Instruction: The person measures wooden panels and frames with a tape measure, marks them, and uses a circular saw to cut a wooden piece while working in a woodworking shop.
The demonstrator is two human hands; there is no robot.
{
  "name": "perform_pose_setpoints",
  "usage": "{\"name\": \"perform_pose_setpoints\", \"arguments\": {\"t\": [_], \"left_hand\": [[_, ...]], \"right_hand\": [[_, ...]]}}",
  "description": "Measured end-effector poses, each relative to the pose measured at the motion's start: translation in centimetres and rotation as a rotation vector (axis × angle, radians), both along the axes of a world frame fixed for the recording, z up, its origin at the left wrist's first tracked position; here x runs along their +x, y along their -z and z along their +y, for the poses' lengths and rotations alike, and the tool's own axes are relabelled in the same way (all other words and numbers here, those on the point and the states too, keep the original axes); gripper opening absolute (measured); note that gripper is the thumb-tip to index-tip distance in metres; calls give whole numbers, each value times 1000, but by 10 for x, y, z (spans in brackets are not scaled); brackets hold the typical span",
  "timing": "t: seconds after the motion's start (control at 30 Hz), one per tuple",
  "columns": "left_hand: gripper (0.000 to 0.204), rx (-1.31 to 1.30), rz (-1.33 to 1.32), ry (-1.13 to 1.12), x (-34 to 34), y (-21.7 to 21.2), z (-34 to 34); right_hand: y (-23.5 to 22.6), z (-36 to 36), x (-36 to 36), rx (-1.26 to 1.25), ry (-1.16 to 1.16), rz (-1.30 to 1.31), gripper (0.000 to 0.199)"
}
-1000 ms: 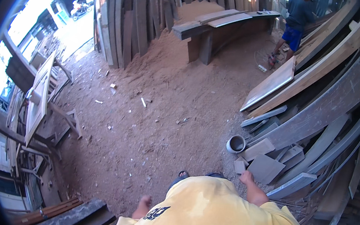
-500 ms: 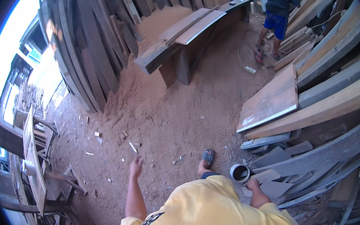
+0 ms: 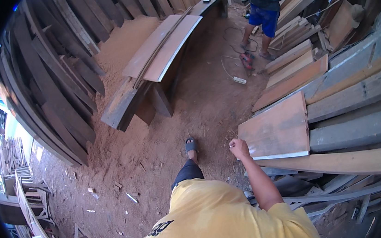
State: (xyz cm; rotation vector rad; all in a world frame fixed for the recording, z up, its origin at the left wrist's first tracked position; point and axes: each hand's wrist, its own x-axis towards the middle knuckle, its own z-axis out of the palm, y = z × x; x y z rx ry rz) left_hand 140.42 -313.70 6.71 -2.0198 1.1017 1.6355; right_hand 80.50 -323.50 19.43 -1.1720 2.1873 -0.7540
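My right hand (image 3: 239, 149) is held out in front of me with its fingers curled in, and nothing shows in them. In the picture it overlaps the lower left corner of a reddish-brown wooden panel (image 3: 277, 126) with a pale edge; I cannot tell whether they touch. My left hand is out of view. Ahead to the left, a long wooden bench (image 3: 122, 107) carries flat reddish boards (image 3: 173, 43) with a thin dark strip (image 3: 162, 45) lying along them. My sandalled foot (image 3: 190, 144) is forward on the dirt floor.
Another person in blue shorts (image 3: 262, 20) stands at the far end, near a red power tool (image 3: 247, 60) and a power strip (image 3: 239, 80) with loose cords on the floor. Planks (image 3: 78, 12) lean along the left, beside a sawdust heap (image 3: 125, 42). Stacked timber (image 3: 360, 137) lines the right.
I have moved forward, and the bench and panel are nearer. My right hand has swung ahead from beside the bucket, which my body now mostly hides. My left hand has left the view.
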Motion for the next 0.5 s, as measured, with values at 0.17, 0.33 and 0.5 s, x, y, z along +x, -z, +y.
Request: {"name": "perform_pose_setpoints", "arguments": {"t": [0.17,0.33,0.5], "left_hand": [[29,-56,129,4,-54,22,-188],[32,-138,522,-144,-161,19,-432],[46,-341,772,101,-352,-128,-634]], "right_hand": [[94,38,-59,508,-5,211,24],[69,30,-74,727,227,79,29],[55,-9,-75,615,505,69,19]]}}
